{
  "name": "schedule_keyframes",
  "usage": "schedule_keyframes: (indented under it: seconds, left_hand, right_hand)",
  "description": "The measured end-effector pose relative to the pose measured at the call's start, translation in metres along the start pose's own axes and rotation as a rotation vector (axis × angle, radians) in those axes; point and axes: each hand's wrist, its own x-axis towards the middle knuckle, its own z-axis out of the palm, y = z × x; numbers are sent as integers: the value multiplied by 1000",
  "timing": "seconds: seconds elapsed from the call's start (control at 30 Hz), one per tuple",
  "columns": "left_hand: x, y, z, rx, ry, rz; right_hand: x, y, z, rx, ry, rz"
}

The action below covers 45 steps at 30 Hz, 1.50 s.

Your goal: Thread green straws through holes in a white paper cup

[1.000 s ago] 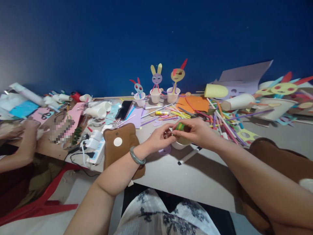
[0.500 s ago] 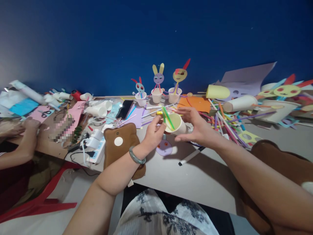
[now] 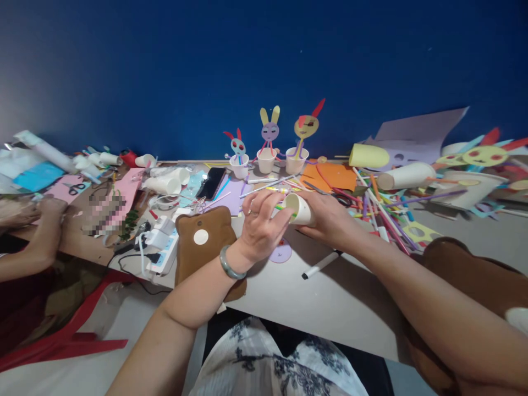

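My right hand [image 3: 329,219] is wrapped round a white paper cup [image 3: 304,211], tipped so that its mouth faces left. At that mouth, my left hand [image 3: 260,230] pinches a green pipe cleaner [image 3: 280,208]; only small bits of it show between the fingers. Below the hands, a purple paper disc [image 3: 280,253] with a drawn face lies on the table, partly covered by my left hand. A white marker with a black cap [image 3: 319,265] rests to the right of the disc.
Behind my hands stand three cups bearing paper figures, one a purple bunny face [image 3: 270,132]. Pipe cleaners and markers [image 3: 377,212] are heaped on the right. A brown bear-shaped pad [image 3: 202,253], a power strip [image 3: 165,254] and a phone [image 3: 212,183] lie left. Another person's arm [image 3: 45,236] is far left.
My right hand has closed round the cup and turned its mouth to the left. My left hand has shifted from the cup's rim to pinching the green pipe cleaner at the mouth.
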Motion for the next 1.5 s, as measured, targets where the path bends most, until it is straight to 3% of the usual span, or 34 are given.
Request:
schedule_keyframes:
  seconds: [0.2, 0.33, 0.5, 0.73, 1.0, 1.23, 1.5]
  left_hand:
    - [-2, -5, 4, 116, -327, 107]
    - [-5, -3, 4, 135, -402, 162]
    - [-3, -4, 2, 111, -358, 151]
    - [-3, -1, 3, -11, -222, 36]
    - [4, 9, -7, -120, -125, -67]
    - [5, 13, -14, -111, -19, -34]
    - [4, 19, -24, -92, 3, -44]
  right_hand:
    - [1, -10, 0, -4, -26, -44]
    - [0, -12, 4, 5, -19, -78]
    - [-2, -8, 6, 73, 5, -76]
    - [0, -11, 0, 296, 105, -54]
    - [-2, -15, 4, 363, 179, -48]
    - [-4, -22, 4, 348, 217, -109]
    - [-8, -32, 9, 430, 224, -110]
